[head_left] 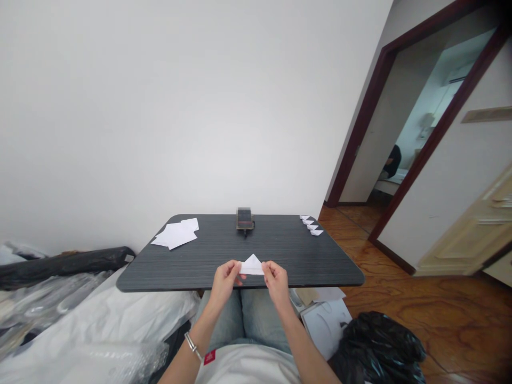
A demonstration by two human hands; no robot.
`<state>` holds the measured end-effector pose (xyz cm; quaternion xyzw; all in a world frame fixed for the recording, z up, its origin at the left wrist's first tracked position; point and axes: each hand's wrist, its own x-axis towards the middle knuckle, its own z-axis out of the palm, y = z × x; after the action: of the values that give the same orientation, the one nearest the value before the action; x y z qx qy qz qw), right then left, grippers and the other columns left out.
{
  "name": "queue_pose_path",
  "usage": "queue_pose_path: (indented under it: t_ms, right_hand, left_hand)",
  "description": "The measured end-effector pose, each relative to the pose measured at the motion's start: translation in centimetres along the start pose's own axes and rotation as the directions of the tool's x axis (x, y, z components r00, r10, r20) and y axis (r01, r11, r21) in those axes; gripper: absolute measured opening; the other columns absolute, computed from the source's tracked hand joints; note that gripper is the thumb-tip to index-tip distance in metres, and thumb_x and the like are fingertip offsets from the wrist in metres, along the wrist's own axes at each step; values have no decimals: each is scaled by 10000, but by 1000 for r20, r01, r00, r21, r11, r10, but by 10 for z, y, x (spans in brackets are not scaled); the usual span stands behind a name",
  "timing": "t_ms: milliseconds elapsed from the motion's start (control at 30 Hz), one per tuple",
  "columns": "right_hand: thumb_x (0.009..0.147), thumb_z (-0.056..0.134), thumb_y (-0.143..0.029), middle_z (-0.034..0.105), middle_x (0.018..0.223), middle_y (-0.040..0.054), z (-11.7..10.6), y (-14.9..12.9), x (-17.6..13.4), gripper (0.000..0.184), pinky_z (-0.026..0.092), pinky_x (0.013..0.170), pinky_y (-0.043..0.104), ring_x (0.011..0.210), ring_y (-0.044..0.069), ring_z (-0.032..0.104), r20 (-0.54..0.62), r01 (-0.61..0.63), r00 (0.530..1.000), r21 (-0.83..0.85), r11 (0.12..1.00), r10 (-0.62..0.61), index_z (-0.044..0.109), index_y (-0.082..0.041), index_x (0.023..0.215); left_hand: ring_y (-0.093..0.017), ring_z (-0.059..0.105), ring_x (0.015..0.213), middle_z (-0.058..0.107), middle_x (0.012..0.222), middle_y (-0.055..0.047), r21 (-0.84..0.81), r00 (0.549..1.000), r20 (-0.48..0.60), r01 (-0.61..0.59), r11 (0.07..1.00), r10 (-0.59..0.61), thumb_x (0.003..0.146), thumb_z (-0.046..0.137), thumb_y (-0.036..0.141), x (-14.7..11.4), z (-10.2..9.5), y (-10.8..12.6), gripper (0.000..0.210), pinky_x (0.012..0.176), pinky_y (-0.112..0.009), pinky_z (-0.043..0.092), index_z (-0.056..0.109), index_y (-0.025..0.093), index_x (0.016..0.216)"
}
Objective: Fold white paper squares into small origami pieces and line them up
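Observation:
Between my two hands is a folded white sheet of paper, with a pointed peak at the top and a straight band along its bottom. My left hand pinches its left end, and my right hand pinches the right end. The paper is held above the near edge of the dark table. Loose white sheets lie in an overlapping pile at the table's left. Several small folded paper pieces sit in a row along the right edge.
A small dark device on a stand stands at the table's back middle, by the white wall. Bubble wrap and plastic lie at left. A black plastic bag and papers are on the right floor. Beyond the doorway, a person is partly visible.

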<state>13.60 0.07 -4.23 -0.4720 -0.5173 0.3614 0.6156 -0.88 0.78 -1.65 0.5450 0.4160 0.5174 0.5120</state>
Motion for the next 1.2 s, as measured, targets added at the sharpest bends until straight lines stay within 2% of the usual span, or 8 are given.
queue_pose_path:
  t_ms: [167,400,667,800,1000,1200]
  right_hand:
    - [769,493,-428,329,420,-75,2,-6,-4,343,207,363,194,381,67,273,16,8,1000,8,1000,-8,434,-180,540]
    - [740,546,-350,389,446,-76,3,-12,-8,225,238,377,186,376,63,316,177,-13,984,-2,1000,14,513,-152,640]
    - [760,512,-391,451,449,-57,-1,-5,-2,301,284,363,178,346,61,383,163,-28,986,36,999,21,464,-166,565]
    - [789,474,-397,464,418,-47,-1,-3,-1,332,269,354,173,340,61,384,177,-20,984,39,999,13,476,-163,554]
    - [689,588,-400,463,395,-60,3,0,3,272,256,346,179,332,68,364,194,-48,980,23,999,43,522,-158,582]
    - [735,548,-388,480,357,-51,3,1,5,289,265,362,185,316,73,367,207,-26,978,-17,1000,29,534,-154,566]
  left_hand:
    - [-107,518,488,574,524,-2,68,999,39,5,998,-8,639,650,364,-2,6,1,259,426,-178,396,577,117,615]
    - [-97,474,453,552,499,10,93,997,68,-36,995,30,662,627,369,-4,8,2,264,419,-183,378,580,114,614]
    - [-134,541,534,616,588,-39,53,992,123,-41,998,34,708,576,416,0,1,-4,315,465,-203,409,618,105,678]
    - [-142,553,550,631,612,-54,34,993,109,-39,999,35,710,565,437,3,-3,-5,338,487,-216,424,617,107,661]
    - [-136,550,517,631,570,-39,85,988,157,-3,996,-11,697,574,452,0,0,-6,338,495,-216,411,608,120,644]
    - [-113,516,479,589,526,-3,84,995,103,-11,996,2,689,597,430,0,2,-7,307,476,-196,381,579,127,645]
